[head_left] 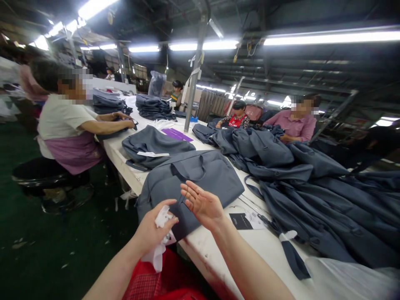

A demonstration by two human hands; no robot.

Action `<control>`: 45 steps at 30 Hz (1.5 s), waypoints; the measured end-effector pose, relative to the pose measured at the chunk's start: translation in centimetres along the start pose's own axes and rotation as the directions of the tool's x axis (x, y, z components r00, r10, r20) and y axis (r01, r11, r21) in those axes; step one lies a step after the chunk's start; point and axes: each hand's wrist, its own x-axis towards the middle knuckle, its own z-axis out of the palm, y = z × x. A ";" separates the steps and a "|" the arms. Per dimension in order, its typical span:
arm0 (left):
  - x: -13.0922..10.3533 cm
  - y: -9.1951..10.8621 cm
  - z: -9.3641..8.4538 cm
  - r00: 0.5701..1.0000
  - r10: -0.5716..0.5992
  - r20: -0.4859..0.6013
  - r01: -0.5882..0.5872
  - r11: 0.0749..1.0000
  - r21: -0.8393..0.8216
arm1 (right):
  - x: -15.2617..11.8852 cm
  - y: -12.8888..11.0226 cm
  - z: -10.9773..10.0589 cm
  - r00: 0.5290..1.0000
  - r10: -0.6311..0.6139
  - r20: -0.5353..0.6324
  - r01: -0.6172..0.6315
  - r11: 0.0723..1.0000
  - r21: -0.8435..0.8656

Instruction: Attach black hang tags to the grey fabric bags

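My left hand [158, 225] is closed around a crumpled piece of white tissue paper [158, 252], which hangs down below the palm. To its right, my right hand [200, 204] is turned palm up with its fingers stretched out, holding nothing I can see. Both hands are over the near part of a dark blue-grey bag [212, 175] that lies flat on the white table, its handle [187, 173] toward the far side. A black printed card [240, 221] lies on the tabletop right of the bag.
Several more grey bags [312, 200] are heaped along the right. Another bag [156, 143] with a white strip lies beyond mine, near a purple sheet [177, 134]. A metal post [193, 83] rises from the table [206, 246]. Co-workers sit at left and far right.
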 end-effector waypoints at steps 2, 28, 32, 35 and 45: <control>-0.1 -0.3 -0.9 0.999 -0.005 0.051 0.005 1.000 -0.001 | 1.1 0.6 0.7 1.000 0.018 0.012 -0.018 1.000 -0.014; 0.6 2.3 -2.8 0.778 -0.148 -0.610 -0.030 0.962 -0.271 | 0.2 -2.5 -1.5 0.792 -0.610 -0.003 0.337 0.441 -0.832; 1.4 5.1 0.1 0.806 0.198 -0.558 -0.194 0.979 0.067 | -6.3 -2.3 -1.7 0.830 -0.553 0.065 0.382 0.481 -0.789; 1.8 6.5 2.9 0.875 0.415 -0.250 -0.300 0.869 0.392 | -9.5 -2.5 -0.9 0.825 -0.555 0.111 0.448 0.520 -0.727; 0.6 8.5 7.8 0.945 0.251 0.208 -0.314 0.529 0.788 | -12.9 -5.5 1.5 0.876 -0.391 0.283 0.470 0.553 -0.688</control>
